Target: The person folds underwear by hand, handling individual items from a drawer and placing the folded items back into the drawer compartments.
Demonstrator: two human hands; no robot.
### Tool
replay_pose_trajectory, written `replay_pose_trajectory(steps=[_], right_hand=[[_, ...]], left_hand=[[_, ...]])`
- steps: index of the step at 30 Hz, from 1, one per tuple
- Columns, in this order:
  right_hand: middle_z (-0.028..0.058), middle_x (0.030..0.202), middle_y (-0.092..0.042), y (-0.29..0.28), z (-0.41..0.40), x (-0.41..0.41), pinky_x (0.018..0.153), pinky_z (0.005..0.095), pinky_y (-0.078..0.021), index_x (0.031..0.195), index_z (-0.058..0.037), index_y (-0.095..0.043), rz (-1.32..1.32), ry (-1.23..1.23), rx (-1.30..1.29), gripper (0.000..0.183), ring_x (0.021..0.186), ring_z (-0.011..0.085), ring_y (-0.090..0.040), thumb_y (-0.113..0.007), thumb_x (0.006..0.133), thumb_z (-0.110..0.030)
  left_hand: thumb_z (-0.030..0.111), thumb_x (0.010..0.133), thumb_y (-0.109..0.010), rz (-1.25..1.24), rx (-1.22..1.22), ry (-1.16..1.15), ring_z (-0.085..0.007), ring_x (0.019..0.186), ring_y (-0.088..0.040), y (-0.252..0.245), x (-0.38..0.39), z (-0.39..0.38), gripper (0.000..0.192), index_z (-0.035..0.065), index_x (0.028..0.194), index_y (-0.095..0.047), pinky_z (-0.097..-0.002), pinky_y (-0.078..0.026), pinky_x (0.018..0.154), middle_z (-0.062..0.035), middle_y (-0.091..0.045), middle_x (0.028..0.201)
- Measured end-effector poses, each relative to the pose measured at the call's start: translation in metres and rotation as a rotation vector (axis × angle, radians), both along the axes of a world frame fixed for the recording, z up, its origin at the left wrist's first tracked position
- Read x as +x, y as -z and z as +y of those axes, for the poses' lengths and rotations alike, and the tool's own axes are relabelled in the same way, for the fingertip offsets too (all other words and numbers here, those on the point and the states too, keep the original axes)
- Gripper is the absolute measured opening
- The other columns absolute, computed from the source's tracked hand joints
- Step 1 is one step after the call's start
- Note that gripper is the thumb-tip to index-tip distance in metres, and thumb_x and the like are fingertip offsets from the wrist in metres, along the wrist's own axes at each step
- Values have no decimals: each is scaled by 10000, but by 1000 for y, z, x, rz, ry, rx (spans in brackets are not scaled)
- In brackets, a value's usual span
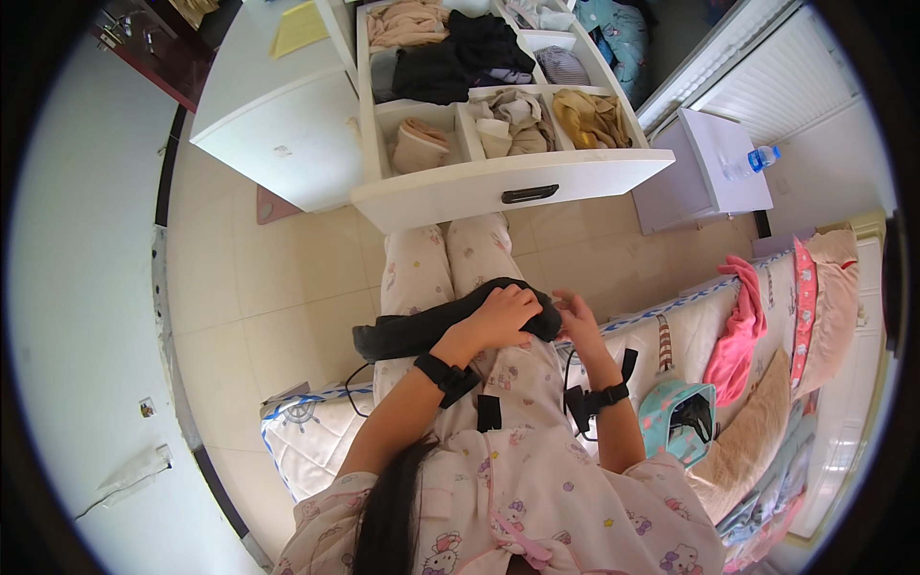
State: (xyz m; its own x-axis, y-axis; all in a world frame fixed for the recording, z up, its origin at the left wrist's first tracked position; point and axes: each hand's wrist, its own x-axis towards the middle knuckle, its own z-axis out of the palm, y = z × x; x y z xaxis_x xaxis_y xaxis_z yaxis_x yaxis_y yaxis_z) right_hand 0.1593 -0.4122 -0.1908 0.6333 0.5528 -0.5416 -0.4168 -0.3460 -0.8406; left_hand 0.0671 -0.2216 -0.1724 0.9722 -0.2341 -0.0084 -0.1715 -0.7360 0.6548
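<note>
A long black cloth garment (424, 332), folded into a narrow strip, lies across my thighs. My left hand (507, 313) rests on its right part with the fingers curled over the fabric. At the strip's right end is my right hand (573, 316), fingers bent beside the cloth; whether they pinch it is unclear. Beyond my knees stands an open white drawer (445, 190) with dividers. Its compartments hold a folded beige cloth (419, 146), crumpled grey-beige cloth (517, 122), mustard cloth (591, 118), black clothing (460, 61) and a striped cloth (563, 66).
A bed (625, 345) is under and beside me, bearing a pink cloth (738, 330), a teal container (679, 420) and a brown pillow (747, 431). A white side table (719, 169) with a plastic bottle (751, 163) stands right of the drawer, a white cabinet (287, 136) left.
</note>
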Motion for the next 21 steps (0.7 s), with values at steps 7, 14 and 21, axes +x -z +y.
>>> replay_pose_trajectory(steps=[7, 14, 21], right_hand=[[167, 966, -618, 28, 21, -9, 659, 297, -491, 1079, 36, -556, -341, -126, -268, 455, 760, 219, -620, -661, 811, -316], [182, 773, -631, -12, 47, 1, 612, 412, -485, 828, -32, -582, -875, -53, -412, 334, 709, 380, -608, -731, 690, -297], [140, 765, -615, -55, 88, -32, 610, 437, -479, 902, -79, -548, -961, -167, -513, 268, 717, 368, -599, -682, 704, -200]], left_hand=[[174, 775, -634, 47, -462, -88, -297, 1117, -450, -19, -23, 26, 338, 27, 1066, -544, -369, -364, 961, -125, -506, 1177], [127, 847, -564, 130, -542, -163, -260, 1161, -438, -55, -60, 38, 337, 27, 1164, -509, -320, -351, 981, -122, -465, 1231], [78, 885, -504, 227, -865, -338, -193, 1049, -524, -41, -49, 23, 349, 8, 1226, -471, -276, -404, 916, -92, -488, 1210]])
